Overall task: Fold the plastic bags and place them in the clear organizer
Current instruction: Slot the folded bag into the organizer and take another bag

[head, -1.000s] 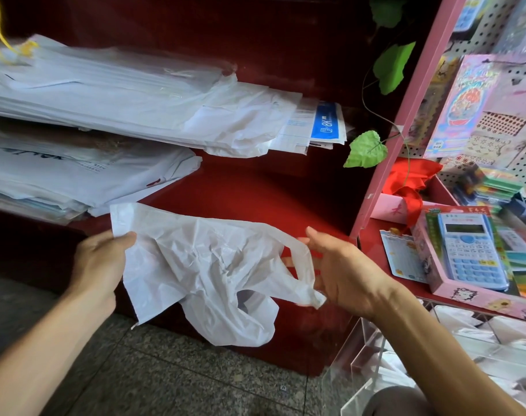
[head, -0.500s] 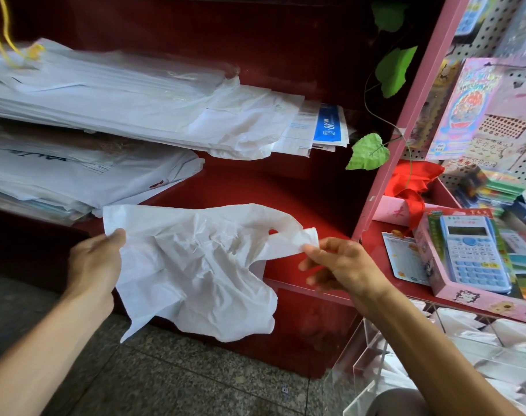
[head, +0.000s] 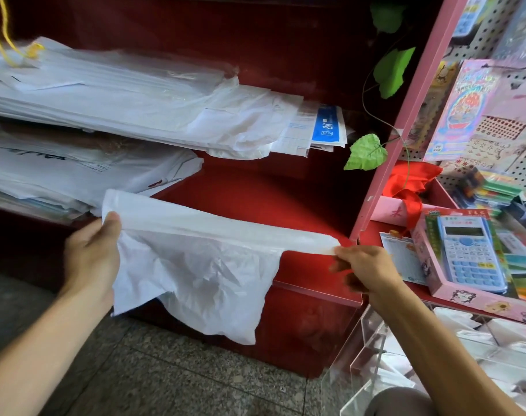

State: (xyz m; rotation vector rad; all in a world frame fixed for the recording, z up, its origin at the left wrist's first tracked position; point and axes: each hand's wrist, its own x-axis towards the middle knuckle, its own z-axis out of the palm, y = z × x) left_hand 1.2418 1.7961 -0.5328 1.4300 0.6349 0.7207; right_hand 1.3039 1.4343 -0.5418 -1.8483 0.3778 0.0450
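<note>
Filling the left of the red shelf [head: 255, 205] are stacks of paper and bags [head: 120, 100]. In front of that shelf, held in mid-air, the white plastic bag [head: 195, 274] is stretched along its top edge. Below and right of the shelf stands the clear organizer [head: 420, 355]. Both hands hold the bag: left hand [head: 90, 253] grips a corner, right hand [head: 366, 268] pinches the handle end. Judging from the crumpled, hanging body, the thin film may slip or fold crooked.
</note>
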